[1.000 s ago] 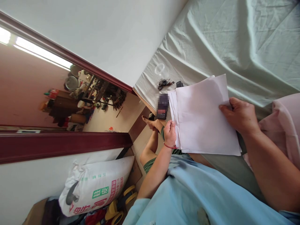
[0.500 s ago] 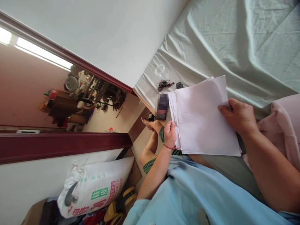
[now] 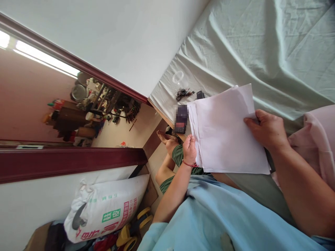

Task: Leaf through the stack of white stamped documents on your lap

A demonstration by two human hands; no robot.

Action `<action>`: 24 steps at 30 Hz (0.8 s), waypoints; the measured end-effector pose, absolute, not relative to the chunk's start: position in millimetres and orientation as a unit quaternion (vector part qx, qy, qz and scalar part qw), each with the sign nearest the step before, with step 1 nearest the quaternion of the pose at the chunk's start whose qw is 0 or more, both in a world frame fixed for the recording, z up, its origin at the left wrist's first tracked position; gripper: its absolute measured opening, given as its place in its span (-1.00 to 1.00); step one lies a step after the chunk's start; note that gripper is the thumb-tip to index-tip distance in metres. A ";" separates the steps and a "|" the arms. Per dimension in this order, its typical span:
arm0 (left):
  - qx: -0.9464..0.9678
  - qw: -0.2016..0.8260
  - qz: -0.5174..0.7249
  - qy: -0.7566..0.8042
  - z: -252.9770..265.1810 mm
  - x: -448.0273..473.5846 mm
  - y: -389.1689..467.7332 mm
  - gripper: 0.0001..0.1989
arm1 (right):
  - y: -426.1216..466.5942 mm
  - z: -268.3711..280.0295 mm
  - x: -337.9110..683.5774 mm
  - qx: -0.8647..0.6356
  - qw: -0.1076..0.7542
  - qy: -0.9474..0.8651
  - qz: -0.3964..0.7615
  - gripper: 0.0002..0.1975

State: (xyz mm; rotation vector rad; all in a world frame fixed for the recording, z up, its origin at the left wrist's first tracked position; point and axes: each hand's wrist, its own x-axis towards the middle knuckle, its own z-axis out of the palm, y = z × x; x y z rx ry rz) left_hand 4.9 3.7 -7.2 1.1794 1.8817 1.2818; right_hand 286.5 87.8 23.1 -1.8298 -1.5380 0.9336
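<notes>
Head view: White sheets (image 3: 227, 134) at 3 o'clock from centre are gathered but uneven along their 9 o'clock edge; the right hand (image 3: 272, 130) pinches their 3 o'clock side, thumb atop, as the left hand (image 3: 190, 150) curls at 8 o'clock, its hold hard to tell.

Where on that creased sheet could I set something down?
The widest bare patch of the pale green sheet lies beyond the papers, bordered by the white wall and pink cloth. The left end is crowded: clear plastic cup, keys, small black object, keypad phone. The left hand and right hand hold the papers.
</notes>
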 end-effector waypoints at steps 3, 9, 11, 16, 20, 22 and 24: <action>0.442 0.280 0.482 0.703 -7.3 4.8 3.8 -0.45 | 88.1 24.2 285.8 -0.687 0.278 -0.573 0.350 -0.78; 0.471 0.271 0.468 0.697 -5.1 3.6 3.8 -0.47 | 88.4 27.4 285.1 -0.691 0.268 -0.567 0.359 -0.82; 0.483 0.270 0.459 0.695 -5.7 2.4 3.4 -0.46 | 88.5 28.7 285.2 -0.695 0.264 -0.564 0.360 -0.82; 0.477 0.274 0.452 0.703 -12.2 -0.7 3.0 -0.46 | 88.5 28.6 285.7 -0.698 0.277 -0.556 0.357 -0.79; 0.476 0.273 0.456 0.701 -13.6 -0.5 3.4 -0.48 | 88.2 22.1 287.1 -0.696 0.316 -0.553 0.332 -0.72; 0.480 0.271 0.459 0.697 -12.4 0.2 3.5 -0.49 | 88.3 18.0 288.1 -0.693 0.337 -0.552 0.318 -0.72; 0.480 0.272 0.463 0.694 -10.9 0.9 3.6 -0.49 | 88.7 14.4 289.5 -0.693 0.355 -0.545 0.310 -0.75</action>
